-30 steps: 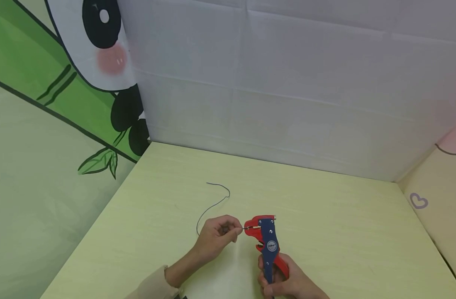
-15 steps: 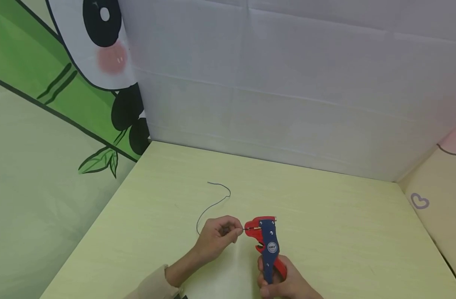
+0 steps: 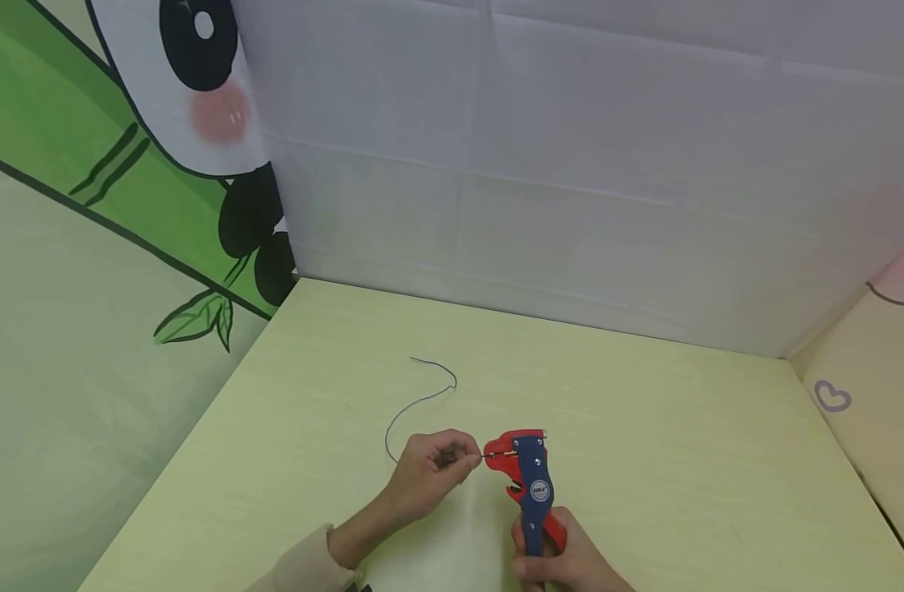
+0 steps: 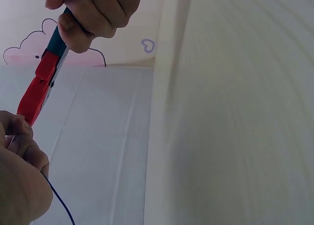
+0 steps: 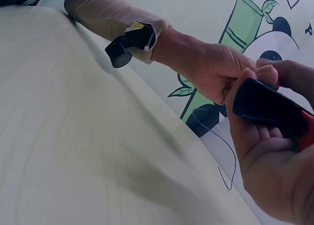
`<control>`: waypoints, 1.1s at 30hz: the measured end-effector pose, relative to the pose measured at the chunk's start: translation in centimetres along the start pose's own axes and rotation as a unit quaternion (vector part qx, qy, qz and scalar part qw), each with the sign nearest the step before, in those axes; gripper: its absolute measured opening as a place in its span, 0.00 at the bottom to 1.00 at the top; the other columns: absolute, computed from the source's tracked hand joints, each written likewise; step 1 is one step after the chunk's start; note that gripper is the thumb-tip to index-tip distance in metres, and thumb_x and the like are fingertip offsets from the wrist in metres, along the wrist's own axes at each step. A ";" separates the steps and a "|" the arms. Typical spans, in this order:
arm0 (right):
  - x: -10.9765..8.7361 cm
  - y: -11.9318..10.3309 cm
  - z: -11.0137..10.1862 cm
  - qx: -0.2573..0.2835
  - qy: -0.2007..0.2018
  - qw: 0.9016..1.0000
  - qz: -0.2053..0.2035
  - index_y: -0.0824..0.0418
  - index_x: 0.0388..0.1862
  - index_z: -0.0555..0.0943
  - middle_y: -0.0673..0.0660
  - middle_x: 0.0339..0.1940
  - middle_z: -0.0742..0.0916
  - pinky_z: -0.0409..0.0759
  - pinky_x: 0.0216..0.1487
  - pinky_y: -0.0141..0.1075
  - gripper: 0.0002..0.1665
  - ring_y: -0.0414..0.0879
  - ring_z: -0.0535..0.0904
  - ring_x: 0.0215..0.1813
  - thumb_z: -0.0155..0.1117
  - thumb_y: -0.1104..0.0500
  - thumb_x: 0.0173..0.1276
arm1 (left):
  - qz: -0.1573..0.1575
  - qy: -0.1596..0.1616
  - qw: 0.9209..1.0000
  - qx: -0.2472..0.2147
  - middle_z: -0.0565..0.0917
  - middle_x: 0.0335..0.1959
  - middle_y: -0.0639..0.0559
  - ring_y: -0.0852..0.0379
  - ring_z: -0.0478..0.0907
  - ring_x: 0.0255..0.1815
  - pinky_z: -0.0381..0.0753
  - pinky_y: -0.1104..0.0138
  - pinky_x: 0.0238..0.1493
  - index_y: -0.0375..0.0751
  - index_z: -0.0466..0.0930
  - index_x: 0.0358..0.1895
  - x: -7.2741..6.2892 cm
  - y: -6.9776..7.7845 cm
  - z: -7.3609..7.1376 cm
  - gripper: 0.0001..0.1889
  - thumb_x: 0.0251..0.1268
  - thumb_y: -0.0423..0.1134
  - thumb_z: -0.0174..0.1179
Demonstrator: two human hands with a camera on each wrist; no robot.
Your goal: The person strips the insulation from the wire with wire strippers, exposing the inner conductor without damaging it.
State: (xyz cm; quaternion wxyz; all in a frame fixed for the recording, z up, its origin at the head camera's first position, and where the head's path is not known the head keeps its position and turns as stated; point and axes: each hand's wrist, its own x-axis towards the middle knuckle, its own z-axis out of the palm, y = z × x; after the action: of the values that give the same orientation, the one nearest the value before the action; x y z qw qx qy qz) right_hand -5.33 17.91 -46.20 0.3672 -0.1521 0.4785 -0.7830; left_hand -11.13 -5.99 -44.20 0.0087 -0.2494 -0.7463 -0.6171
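Note:
Between thumb and fingertips, my left hand (image 3: pixel 438 470) pinches a thin dark blue wire (image 3: pixel 414 403) close to one end. That end enters the red jaws of a blue and red wire stripper (image 3: pixel 538 487). The rest of the wire curves away behind the left hand, also visible as a blue strand in the left wrist view (image 4: pixel 60 200). My right hand (image 3: pixel 566 552) grips the stripper by its handles, with the tool's head pointing away from me and its mouth to the left. In the right wrist view the handle end (image 5: pixel 267 105) lies in the curled right hand.
A pale wooden tabletop (image 3: pixel 681 460) lies under both hands. White cloth (image 3: pixel 570 181) hangs behind it. A printed green and white cartoon sheet (image 3: pixel 126 247) stands on the left, and a cream wall panel (image 3: pixel 873 395) with a heart on the right.
The right hand's grip has drawn the stripper's red handle slightly closer to the blue body. The loose wire has shifted a little; the left hand keeps nearly the same place.

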 end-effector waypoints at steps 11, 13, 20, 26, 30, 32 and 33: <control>0.3 0.0 0.4 -0.024 0.101 0.991 0.088 0.53 0.37 0.78 0.42 0.22 0.81 0.75 0.27 0.24 0.07 0.34 0.76 0.20 0.59 0.66 0.67 | -0.003 -0.004 1.000 0.013 0.76 0.18 0.45 0.72 0.64 0.21 0.65 0.77 0.22 0.32 0.82 0.37 0.1 -0.6 -0.2 0.02 0.66 0.27 0.60; 0.5 0.0 0.4 -0.006 0.101 0.990 0.098 0.52 0.36 0.77 0.42 0.21 0.80 0.73 0.26 0.24 0.08 0.34 0.74 0.19 0.58 0.66 0.68 | -0.011 0.002 1.000 0.017 0.77 0.19 0.45 0.72 0.65 0.22 0.66 0.77 0.23 0.34 0.83 0.37 0.1 -0.7 -0.2 0.02 0.66 0.28 0.61; 0.2 -0.4 0.4 0.045 0.079 0.991 0.099 0.54 0.38 0.76 0.43 0.23 0.80 0.74 0.28 0.23 0.07 0.34 0.75 0.21 0.56 0.66 0.69 | -0.019 0.002 1.000 0.011 0.78 0.20 0.44 0.71 0.66 0.22 0.68 0.76 0.23 0.36 0.83 0.38 0.3 -0.4 -0.3 0.02 0.66 0.29 0.61; 0.1 -0.6 0.4 0.043 0.069 0.992 0.095 0.54 0.39 0.76 0.43 0.23 0.80 0.75 0.28 0.23 0.07 0.34 0.76 0.22 0.56 0.66 0.71 | -0.028 -0.012 0.999 -0.011 0.77 0.21 0.42 0.71 0.66 0.21 0.65 0.76 0.22 0.34 0.83 0.38 0.4 -0.3 -0.4 0.03 0.66 0.29 0.61; -0.1 -0.5 0.3 0.051 0.057 0.993 0.090 0.54 0.41 0.77 0.43 0.24 0.81 0.75 0.29 0.23 0.07 0.34 0.76 0.23 0.55 0.66 0.71 | -0.028 -0.022 0.999 -0.019 0.77 0.22 0.40 0.71 0.66 0.22 0.64 0.76 0.22 0.31 0.83 0.38 0.5 -0.3 -0.5 0.04 0.66 0.29 0.61; -0.1 -0.5 0.3 0.041 0.057 0.993 0.090 0.54 0.40 0.78 0.43 0.23 0.82 0.75 0.28 0.23 0.07 0.34 0.76 0.22 0.55 0.66 0.71 | -0.024 -0.026 0.999 -0.018 0.78 0.22 0.39 0.71 0.66 0.22 0.65 0.76 0.22 0.30 0.82 0.38 0.4 -0.4 -0.6 0.04 0.66 0.29 0.61; -0.1 -0.5 0.3 0.033 0.058 0.994 0.089 0.54 0.40 0.78 0.43 0.23 0.82 0.75 0.28 0.23 0.07 0.34 0.76 0.22 0.55 0.66 0.72 | -0.023 -0.027 0.999 -0.017 0.78 0.22 0.39 0.72 0.66 0.22 0.65 0.76 0.22 0.30 0.82 0.38 0.4 -0.3 -0.7 0.04 0.66 0.29 0.61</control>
State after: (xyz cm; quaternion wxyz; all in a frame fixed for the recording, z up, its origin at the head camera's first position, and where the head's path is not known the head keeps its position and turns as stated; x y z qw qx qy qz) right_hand -5.30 17.97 -45.66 0.4117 -0.0509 0.4841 -0.7704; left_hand -11.84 -6.49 -44.22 -0.0293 -0.2490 -0.7412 -0.6227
